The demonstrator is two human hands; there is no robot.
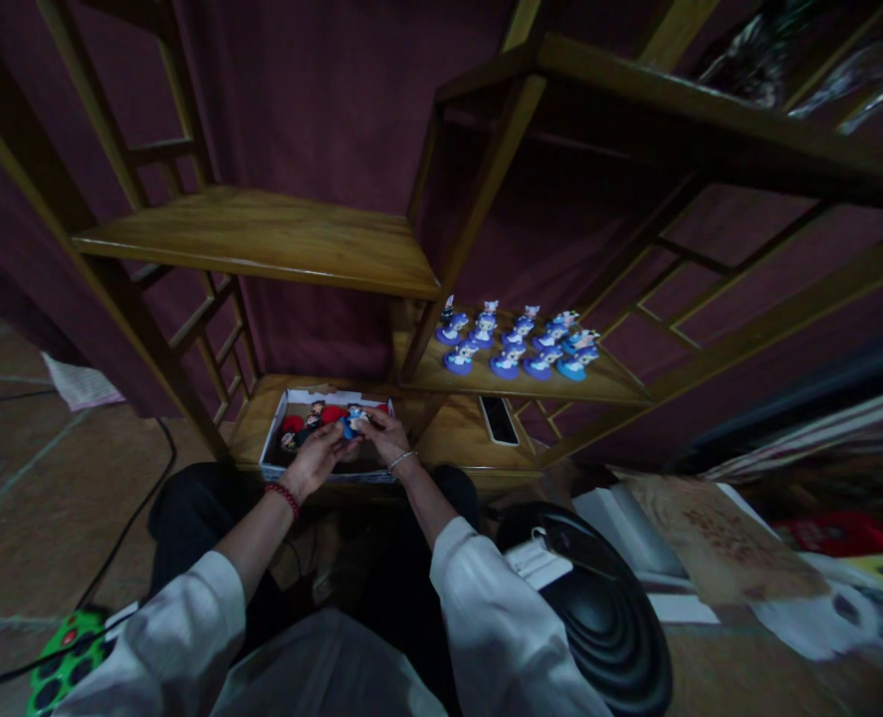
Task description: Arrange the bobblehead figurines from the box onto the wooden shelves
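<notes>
Between my two hands, over a shallow white box (274,438), is a small blue-and-white figurine (353,422). My left hand (320,455) grips it from the left with fingers closed. My right hand (385,436) pinches it from the right. Inside the box lie several red-and-black figurines (314,414), partly covered by my hands. To the right, rows of small purple-and-white figurines (511,360) on round bases stand upright on a wooden shelf (441,379). The base of the held figurine is hidden by my fingers.
A phone (499,420) lies on the low board right of the box. An upper shelf (262,234) overhangs the box, and a wooden post (478,219) divides the bays. A black ridged round object (612,627) stands at lower right. Cables cross the floor at left.
</notes>
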